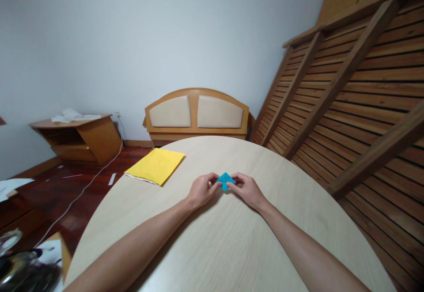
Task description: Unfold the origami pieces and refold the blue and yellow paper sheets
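Left hand (200,191): grip pinched on small folded blue paper piece (225,180); fingertips partly hidden
Right hand (247,190): pinching opposite edge
Desk (212,239): round pale wood; yellow paper sheets (155,165) well apart

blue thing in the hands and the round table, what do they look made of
The blue piece looks like thin matte paper: flat, with sharp creases and pointed corners, pinched by left hand and right hand. The table looks like pale wood or wood-look laminate, faint straight grain, low sheen.
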`<state>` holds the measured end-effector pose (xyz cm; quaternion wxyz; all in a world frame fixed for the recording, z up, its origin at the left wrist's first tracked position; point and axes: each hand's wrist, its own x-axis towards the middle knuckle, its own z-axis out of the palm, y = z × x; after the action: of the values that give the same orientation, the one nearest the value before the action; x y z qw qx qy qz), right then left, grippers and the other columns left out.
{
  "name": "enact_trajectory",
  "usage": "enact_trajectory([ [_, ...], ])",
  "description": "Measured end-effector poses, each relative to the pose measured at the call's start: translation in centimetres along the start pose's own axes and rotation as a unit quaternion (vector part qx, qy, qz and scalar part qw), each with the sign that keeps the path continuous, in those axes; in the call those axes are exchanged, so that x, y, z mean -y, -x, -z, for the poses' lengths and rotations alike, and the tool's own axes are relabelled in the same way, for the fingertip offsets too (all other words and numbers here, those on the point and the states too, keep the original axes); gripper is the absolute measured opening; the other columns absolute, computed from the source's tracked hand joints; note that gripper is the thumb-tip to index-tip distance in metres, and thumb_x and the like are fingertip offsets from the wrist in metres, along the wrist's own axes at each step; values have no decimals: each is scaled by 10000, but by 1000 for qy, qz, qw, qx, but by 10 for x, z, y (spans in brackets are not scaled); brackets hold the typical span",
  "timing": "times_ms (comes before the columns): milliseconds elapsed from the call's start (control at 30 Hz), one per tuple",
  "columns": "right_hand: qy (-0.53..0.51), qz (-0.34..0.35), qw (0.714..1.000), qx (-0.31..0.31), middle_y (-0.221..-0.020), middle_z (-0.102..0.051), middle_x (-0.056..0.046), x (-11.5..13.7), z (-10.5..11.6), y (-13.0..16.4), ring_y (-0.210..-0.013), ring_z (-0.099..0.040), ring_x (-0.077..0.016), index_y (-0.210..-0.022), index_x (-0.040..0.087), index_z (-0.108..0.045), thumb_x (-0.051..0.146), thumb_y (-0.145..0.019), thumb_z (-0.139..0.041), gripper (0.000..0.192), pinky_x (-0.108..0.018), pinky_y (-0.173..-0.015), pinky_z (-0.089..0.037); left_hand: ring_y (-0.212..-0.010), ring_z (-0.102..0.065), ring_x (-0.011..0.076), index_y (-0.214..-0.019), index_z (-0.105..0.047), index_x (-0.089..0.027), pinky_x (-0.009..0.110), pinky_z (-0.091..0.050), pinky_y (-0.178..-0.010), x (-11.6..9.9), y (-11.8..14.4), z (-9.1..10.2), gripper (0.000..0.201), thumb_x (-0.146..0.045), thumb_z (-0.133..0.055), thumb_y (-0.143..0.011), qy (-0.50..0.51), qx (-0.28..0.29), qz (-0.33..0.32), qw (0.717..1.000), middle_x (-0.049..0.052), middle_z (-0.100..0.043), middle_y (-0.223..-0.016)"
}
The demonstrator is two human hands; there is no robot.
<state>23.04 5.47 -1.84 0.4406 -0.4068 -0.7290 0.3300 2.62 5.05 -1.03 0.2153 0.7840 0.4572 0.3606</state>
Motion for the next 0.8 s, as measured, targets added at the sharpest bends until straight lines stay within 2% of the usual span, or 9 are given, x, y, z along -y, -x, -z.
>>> enact_trajectory([
  [233, 8, 5, 999, 42, -903, -717, -27, 2, -2, 3, -800, -659, -200, -979, 194, -667, 385, -828, -686, 244, -311, -744, -525, -724, -643, 161, -992, -682, -172, 238, -490, -633, 2, -1, -2, 212, -323, -565, -899, 24, -12, 0, 1000, 44, -720, -872],
  [400, -8, 4, 999, 44, -972, -720, -46, 4, -2, 3, -842, -666, -199, -1051, 187, -628, 370, -831, -689, 293, -320, -780, -522, -740, -645, 162, -981, -681, -164, 235, -494, -625, 2, -1, -3, 195, -300, -580, -885, 61, -7, 3, 998, 50, -723, -882],
  [533, -20, -7, 999, 42, -952, -724, -43, 1, -2, 2, -829, -674, -194, -1073, 188, -588, 355, -819, -708, 327, -312, -756, -517, -798, -652, 172, -1002, -684, -162, 235, -498, -645, 3, -1, -4, 203, -291, -603, -867, 86, -2, 5, 996, 55, -727, -926],
  [700, -6, 1, 999, 36, -948, -723, -35, -1, -4, 3, -825, -670, -193, -1044, 198, -607, 347, -822, -705, 284, -313, -756, -517, -751, -645, 164, -1015, -684, -166, 235, -486, -634, 4, 0, -3, 217, -303, -591, -874, 53, 3, 10, 999, 44, -722, -890],
  [800, 19, 24, 1000, 6, -949, -719, -37, 1, -3, 3, -857, -662, -196, -1003, 201, -645, 338, -838, -682, 217, -317, -779, -515, -734, -642, 158, -989, -688, -181, 232, -478, -640, 3, 1, -2, 188, -290, -585, -876, 17, 13, -2, 1000, 28, -719, -862],
])
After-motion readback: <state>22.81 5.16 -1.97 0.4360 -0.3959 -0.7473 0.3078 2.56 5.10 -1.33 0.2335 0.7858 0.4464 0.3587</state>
